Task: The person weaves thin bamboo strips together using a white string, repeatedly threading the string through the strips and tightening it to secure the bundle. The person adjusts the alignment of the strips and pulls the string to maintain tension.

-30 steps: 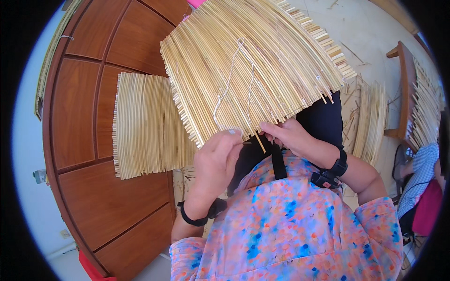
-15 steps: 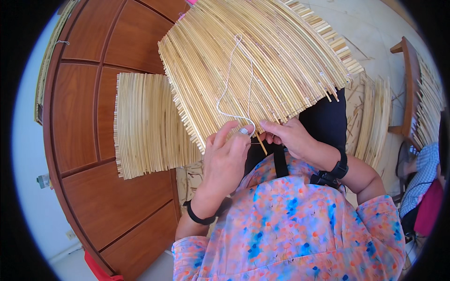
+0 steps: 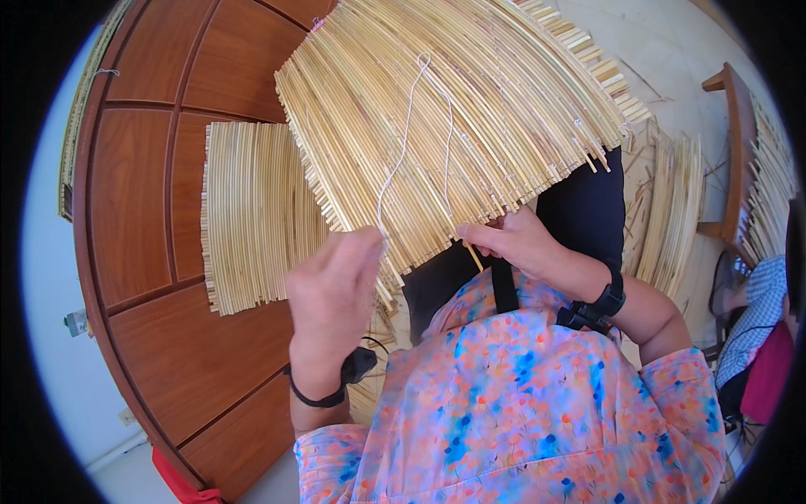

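Observation:
A large mat of pale straw-coloured stalks [image 3: 470,109] lies over my lap, its stalks bound side by side. A loop of white cord [image 3: 395,162] lies across its top. My left hand [image 3: 334,281], a little blurred, is closed on the cord beside the mat's lower left edge. At the near edge, my right hand [image 3: 519,238] pinches the mat, thumb on top and the other fingers partly hidden underneath. Close to that thumb, a single stalk [image 3: 475,259] sticks out beyond the others toward me.
To the left, a smaller stalk mat [image 3: 252,218] leans by a brown panelled wooden surface [image 3: 134,193]. Loose stalks [image 3: 674,210] lie on the floor at right, near a wooden bench [image 3: 732,151]. Another person's checked blue garment [image 3: 750,309] shows at the right rim.
My left hand has moved left, away from my right hand, drawing the cord with it. The cord loop now spreads wider at its near end. My right hand stays at the mat's edge.

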A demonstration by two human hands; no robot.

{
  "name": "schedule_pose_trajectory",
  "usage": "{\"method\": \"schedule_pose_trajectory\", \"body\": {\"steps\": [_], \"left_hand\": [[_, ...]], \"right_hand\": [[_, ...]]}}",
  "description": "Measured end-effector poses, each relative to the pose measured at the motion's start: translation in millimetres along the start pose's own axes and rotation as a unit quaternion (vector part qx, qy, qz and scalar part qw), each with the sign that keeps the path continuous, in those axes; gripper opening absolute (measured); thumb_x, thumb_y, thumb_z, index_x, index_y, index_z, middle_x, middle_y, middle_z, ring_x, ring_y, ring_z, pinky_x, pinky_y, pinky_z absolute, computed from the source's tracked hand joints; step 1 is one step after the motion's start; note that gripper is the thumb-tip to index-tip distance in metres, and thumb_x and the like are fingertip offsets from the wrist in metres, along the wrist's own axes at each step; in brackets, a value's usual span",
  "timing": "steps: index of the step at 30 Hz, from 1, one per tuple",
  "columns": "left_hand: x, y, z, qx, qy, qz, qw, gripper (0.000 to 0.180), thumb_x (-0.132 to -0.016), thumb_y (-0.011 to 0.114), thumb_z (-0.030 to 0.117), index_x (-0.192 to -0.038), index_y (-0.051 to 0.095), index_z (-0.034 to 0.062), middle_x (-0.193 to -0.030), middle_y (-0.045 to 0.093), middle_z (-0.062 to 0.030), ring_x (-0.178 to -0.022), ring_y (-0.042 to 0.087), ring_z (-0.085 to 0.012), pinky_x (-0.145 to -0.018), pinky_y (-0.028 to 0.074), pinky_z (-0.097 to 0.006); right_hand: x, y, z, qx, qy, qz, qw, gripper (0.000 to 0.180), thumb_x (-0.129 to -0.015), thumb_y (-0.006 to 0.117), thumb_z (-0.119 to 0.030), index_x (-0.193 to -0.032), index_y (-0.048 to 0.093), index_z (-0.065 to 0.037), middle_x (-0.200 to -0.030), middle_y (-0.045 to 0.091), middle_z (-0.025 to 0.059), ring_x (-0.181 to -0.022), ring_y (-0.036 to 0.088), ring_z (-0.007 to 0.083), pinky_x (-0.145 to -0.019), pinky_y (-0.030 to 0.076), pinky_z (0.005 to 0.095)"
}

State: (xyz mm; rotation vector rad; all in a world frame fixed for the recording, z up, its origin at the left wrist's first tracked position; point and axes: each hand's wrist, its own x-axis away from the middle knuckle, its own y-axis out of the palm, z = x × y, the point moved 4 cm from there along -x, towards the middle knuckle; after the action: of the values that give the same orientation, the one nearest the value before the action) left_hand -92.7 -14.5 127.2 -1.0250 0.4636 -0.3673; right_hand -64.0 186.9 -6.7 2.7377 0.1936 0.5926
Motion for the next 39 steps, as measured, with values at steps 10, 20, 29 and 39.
{"method": "schedule_pose_trajectory", "body": {"steps": [10, 20, 29, 39], "left_hand": [[-7.1, 29.4, 10.7, -0.081, 0.067, -0.058, 0.993, 0.026, -0.078, 0.069, 0.003, -0.101, 0.069, 0.0138, -0.069, 0.051, -0.0052, -0.054, 0.058, -0.0267, -0.047, 0.047, -0.04], [-16.4, 28.3, 11.5, -0.086, 0.067, -0.065, 0.992, 0.014, -0.083, 0.07, 0.007, -0.096, 0.069, 0.0128, -0.068, 0.057, -0.0059, -0.055, 0.06, -0.0279, -0.047, 0.047, -0.037], [-41.3, 68.9, -10.5, 0.286, -0.288, -0.134, 0.904, 0.012, -0.099, 0.065, 0.008, -0.104, 0.06, -0.0023, -0.071, 0.066, -0.0037, -0.058, 0.062, -0.0081, -0.05, 0.046, -0.022], [-53.1, 86.1, -2.2, 0.103, -0.085, -0.144, 0.981, 0.01, -0.098, 0.064, 0.009, -0.095, 0.062, -0.0004, -0.068, 0.064, -0.0068, -0.061, 0.063, -0.0164, -0.056, 0.048, -0.031]], "right_hand": [[-2.4, -1.1, 5.4, 0.004, 0.004, 0.002, 1.0, 0.017, -0.093, 0.074, -0.017, -0.103, 0.067, -0.005, -0.081, 0.067, 0.0013, -0.065, 0.057, 0.0071, -0.056, 0.045, 0.0223], [-0.8, -1.4, 5.1, -0.012, 0.012, 0.004, 1.0, 0.016, -0.093, 0.074, -0.016, -0.102, 0.068, -0.005, -0.079, 0.066, 0.0007, -0.063, 0.055, 0.0067, -0.054, 0.043, 0.0229], [-3.5, -2.7, 10.2, -0.006, 0.02, -0.02, 1.0, 0.028, -0.092, 0.073, -0.016, -0.116, 0.067, -0.004, -0.083, 0.066, -0.0002, -0.064, 0.056, 0.0069, -0.055, 0.046, 0.0241], [-4.1, -3.1, 11.9, 0.003, -0.005, -0.025, 1.0, 0.028, -0.091, 0.075, -0.014, -0.115, 0.066, -0.004, -0.08, 0.063, -0.0016, -0.063, 0.054, 0.0064, -0.053, 0.043, 0.0247]]}}
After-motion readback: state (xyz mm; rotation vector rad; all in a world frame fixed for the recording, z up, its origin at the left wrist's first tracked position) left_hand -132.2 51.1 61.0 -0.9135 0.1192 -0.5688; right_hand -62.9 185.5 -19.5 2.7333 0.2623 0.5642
